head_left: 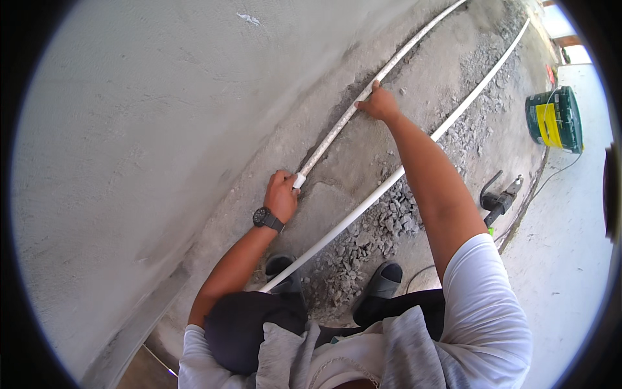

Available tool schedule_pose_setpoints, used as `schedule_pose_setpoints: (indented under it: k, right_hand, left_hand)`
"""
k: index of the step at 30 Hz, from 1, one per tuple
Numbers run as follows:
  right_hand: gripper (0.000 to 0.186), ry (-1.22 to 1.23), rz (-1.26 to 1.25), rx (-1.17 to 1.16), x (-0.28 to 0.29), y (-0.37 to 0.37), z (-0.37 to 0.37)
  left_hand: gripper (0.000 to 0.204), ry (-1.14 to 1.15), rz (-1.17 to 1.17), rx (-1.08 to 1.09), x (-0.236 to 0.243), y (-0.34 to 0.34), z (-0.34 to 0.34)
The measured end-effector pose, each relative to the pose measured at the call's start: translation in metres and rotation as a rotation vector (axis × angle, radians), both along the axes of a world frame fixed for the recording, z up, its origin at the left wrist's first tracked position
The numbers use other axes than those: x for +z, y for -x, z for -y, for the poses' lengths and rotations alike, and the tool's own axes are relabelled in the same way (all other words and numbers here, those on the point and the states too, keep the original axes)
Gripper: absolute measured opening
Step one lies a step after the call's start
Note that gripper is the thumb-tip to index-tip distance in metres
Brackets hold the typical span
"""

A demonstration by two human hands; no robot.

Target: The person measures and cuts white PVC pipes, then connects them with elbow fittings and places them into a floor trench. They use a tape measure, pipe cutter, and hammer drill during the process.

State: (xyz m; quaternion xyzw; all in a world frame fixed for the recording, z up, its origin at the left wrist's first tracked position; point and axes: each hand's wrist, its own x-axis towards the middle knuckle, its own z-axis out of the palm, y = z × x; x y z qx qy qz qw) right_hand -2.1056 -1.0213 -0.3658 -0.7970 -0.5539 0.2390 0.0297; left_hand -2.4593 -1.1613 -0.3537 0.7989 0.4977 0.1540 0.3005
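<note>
Two bare hands work along one long white pipe, which lies on rough ground close to the foot of a grey wall. The left hand, with a black watch on its wrist, is closed around the short white fitting at the pipe's near end; its fingers hide part of that piece. Farther up, the right hand grasps the same pipe between thumb and fingers. A second white pipe runs beside the first, well apart from it, passing under the right forearm and over a strip of broken rubble. Off to the right lie a dark power tool and, beyond it, a green bucket with a yellow label.
</note>
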Motion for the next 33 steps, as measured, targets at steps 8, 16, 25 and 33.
schedule_pose_setpoints:
  k: [8, 16, 25, 33]
  right_hand:
    - [0.100, 0.022, -0.021, 0.066, -0.013, -0.015, -0.016]
    - [0.095, 0.030, 0.017, -0.008, -0.014, -0.015, -0.013]
    - [0.058, 0.074, 0.149, 0.116, -0.016, -0.038, -0.024]
    - [0.040, 0.006, 0.127, 0.350, -0.010, -0.075, -0.026]
  left_hand:
    - [0.038, 0.019, 0.049, 0.021, -0.012, -0.011, -0.006]
    - [0.035, -0.073, -0.109, -0.074, -0.018, -0.026, -0.006]
    - [0.036, -0.010, -0.109, -0.133, -0.013, -0.027, -0.017]
    - [0.040, 0.026, 0.003, 0.045, -0.008, -0.019, -0.002]
